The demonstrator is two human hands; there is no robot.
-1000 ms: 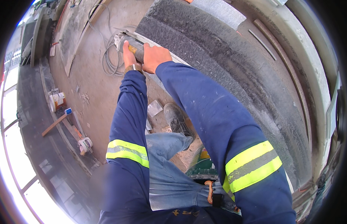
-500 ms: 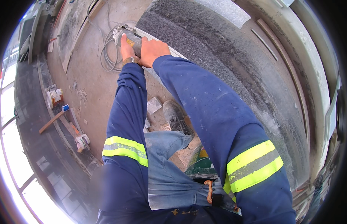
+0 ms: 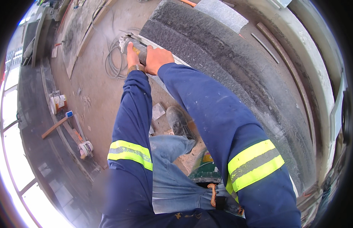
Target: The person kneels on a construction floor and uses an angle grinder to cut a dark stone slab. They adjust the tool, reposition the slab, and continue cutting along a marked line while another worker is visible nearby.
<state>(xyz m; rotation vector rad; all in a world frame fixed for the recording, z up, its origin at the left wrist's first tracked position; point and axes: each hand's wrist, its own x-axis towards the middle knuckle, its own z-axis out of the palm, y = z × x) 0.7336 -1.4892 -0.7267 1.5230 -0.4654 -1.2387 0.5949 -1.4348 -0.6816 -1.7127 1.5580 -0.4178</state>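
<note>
Both hands are wrapped around a grey angle grinder [image 3: 140,50] with a yellow patch on its body. My left hand [image 3: 132,57] grips it near the dusty head, thumb pointing forward. Behind it, my right hand [image 3: 159,59] closes over the rear of the body. The grinder lies along the long left edge of a dark speckled stone slab [image 3: 207,49], close to its far corner. Whether the disc touches the stone cannot be made out. A watch [image 3: 136,68] is on my left wrist.
A grey cable [image 3: 112,64] lies coiled on the floor left of the grinder. Farther left are a white bucket [image 3: 58,102], a wooden-handled tool [image 3: 55,127] and a dark polished slab [image 3: 36,152]. My shoe [image 3: 178,119] and a green container [image 3: 205,171] are below the slab.
The whole view has shifted slightly, so most of the scene sits a little lower and to the right. Both hands keep their hold on the grinder near the same slab corner.
</note>
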